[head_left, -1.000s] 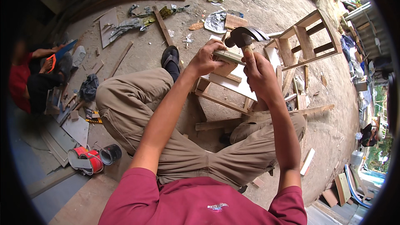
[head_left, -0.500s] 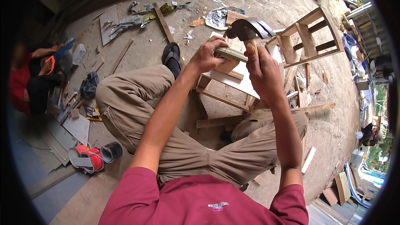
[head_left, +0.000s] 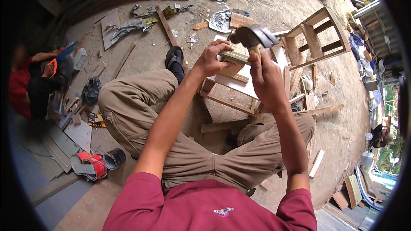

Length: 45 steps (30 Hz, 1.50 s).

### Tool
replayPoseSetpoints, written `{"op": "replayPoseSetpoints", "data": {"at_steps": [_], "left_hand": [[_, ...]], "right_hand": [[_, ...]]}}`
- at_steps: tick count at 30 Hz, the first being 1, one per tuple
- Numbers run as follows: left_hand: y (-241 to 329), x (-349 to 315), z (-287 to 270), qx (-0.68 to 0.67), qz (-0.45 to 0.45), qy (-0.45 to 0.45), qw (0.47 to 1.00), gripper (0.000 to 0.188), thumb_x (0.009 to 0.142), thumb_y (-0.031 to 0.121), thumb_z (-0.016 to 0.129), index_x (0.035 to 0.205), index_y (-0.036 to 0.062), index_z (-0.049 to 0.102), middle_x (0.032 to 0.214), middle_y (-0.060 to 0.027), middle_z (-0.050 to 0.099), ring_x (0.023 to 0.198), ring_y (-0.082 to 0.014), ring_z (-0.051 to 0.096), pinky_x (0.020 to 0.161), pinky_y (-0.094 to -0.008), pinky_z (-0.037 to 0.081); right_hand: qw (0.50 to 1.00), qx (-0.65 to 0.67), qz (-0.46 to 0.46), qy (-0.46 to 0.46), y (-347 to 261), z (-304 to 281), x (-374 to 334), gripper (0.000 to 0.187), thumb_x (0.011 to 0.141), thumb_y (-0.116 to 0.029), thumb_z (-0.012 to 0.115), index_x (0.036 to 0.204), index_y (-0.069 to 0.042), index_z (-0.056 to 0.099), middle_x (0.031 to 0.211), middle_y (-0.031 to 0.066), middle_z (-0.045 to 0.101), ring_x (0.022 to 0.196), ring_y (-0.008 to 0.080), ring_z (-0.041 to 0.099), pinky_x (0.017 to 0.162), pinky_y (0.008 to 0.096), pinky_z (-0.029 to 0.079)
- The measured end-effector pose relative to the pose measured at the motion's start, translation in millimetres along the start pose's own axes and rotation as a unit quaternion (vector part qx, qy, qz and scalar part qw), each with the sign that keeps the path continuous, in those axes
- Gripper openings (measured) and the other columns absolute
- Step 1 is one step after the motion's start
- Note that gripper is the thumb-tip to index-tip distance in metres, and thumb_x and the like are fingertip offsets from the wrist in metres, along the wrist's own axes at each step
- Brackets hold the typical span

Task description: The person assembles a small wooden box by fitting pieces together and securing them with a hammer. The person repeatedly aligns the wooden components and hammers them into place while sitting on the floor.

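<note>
My right hand (head_left: 266,77) is closed round the wooden handle of a claw hammer (head_left: 255,37). The dark metal head hovers just above the wood pieces, its claw pointing right. My left hand (head_left: 210,60) grips a small wooden board (head_left: 234,56) and keeps it on a wooden block (head_left: 232,69) beneath. Whether a nail stands between the fingertips is too small to make out. Both pieces rest over a white panel (head_left: 233,84) on a low wooden frame (head_left: 229,104) in front of my bent legs.
A wooden frame with open compartments (head_left: 316,38) stands at the right. Loose timber (head_left: 167,25), crumpled wrappers and scraps litter the ground. Red cans (head_left: 96,167) stand at the lower left. Another person (head_left: 23,85) holds an orange-handled saw (head_left: 53,66) at far left.
The hammer head has come slightly down and left, closer to the wood. My left hand stays in its place on the board.
</note>
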State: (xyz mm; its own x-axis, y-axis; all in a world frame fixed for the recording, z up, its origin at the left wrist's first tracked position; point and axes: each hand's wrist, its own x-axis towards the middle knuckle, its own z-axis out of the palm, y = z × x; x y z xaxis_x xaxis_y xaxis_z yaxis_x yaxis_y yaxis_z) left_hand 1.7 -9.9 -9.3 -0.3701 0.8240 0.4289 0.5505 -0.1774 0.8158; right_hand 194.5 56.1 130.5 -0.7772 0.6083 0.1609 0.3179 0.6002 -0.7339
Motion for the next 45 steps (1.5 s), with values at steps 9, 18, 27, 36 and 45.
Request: {"op": "replayPoseSetpoints", "data": {"at_steps": [9, 18, 27, 36, 45], "left_hand": [[4.0, 1.8, 0.8, 0.041, 0.006, 0.004, 0.999, 0.046, 0.068, 0.008, 0.087, 0.11, 0.0005, 0.07, 0.12, -0.0118, 0.065, 0.116, -0.026, 0.064, 0.102, -0.0354, 0.051], [13.3, 3.3, 16.9, -0.001, -0.01, 0.105, 0.994, 0.038, 0.08, 0.031, 0.086, 0.094, -0.0008, 0.07, 0.103, -0.0148, 0.068, 0.097, -0.0302, 0.068, 0.087, -0.0382, 0.053], [19.2, 2.1, 34.4, 0.036, -0.016, 0.207, 0.978, 0.032, 0.084, 0.029, 0.083, 0.086, -0.0006, 0.069, 0.092, -0.0159, 0.068, 0.089, -0.0316, 0.069, 0.08, -0.0392, 0.054], [14.5, 1.4, 40.6, 0.056, 0.004, 0.228, 0.972, 0.026, 0.089, 0.024, 0.078, 0.085, 0.0007, 0.066, 0.087, -0.0146, 0.063, 0.081, -0.0324, 0.066, 0.074, -0.0413, 0.052], [19.9, 1.2, 41.6, 0.034, -0.018, 0.232, 0.972, 0.028, 0.09, 0.025, 0.077, 0.085, 0.0, 0.066, 0.086, -0.0146, 0.061, 0.081, -0.0307, 0.064, 0.074, -0.0399, 0.052]], "right_hand": [[0.986, 0.132, 0.084, 0.061, 32.4, 4.0, 2.2, 0.038, 0.106, -0.041, 0.055, 0.097, -0.004, 0.057, 0.061, -0.0036, 0.049, 0.046, 0.0041, 0.044, 0.04, 0.0245, 0.036], [0.982, 0.099, 0.149, 0.063, 84.3, 41.8, 15.8, 0.029, 0.1, -0.028, 0.068, 0.091, -0.004, 0.055, 0.06, -0.0026, 0.051, 0.045, 0.0056, 0.045, 0.039, 0.0267, 0.036], [0.99, 0.035, 0.117, 0.074, 79.1, 46.7, 5.6, 0.028, 0.098, -0.025, 0.07, 0.092, 0.0, 0.059, 0.064, 0.0048, 0.058, 0.059, 0.0088, 0.048, 0.053, 0.0311, 0.042], [0.987, 0.036, 0.137, 0.072, 77.2, 50.7, 3.3, 0.026, 0.099, -0.023, 0.069, 0.093, -0.001, 0.058, 0.064, 0.0051, 0.058, 0.058, 0.0096, 0.049, 0.052, 0.032, 0.042], [0.991, 0.034, 0.119, 0.047, 73.3, 40.2, 4.5, 0.027, 0.101, -0.025, 0.067, 0.093, 0.0, 0.059, 0.065, 0.0025, 0.056, 0.059, 0.0084, 0.047, 0.051, 0.0312, 0.04]]}}
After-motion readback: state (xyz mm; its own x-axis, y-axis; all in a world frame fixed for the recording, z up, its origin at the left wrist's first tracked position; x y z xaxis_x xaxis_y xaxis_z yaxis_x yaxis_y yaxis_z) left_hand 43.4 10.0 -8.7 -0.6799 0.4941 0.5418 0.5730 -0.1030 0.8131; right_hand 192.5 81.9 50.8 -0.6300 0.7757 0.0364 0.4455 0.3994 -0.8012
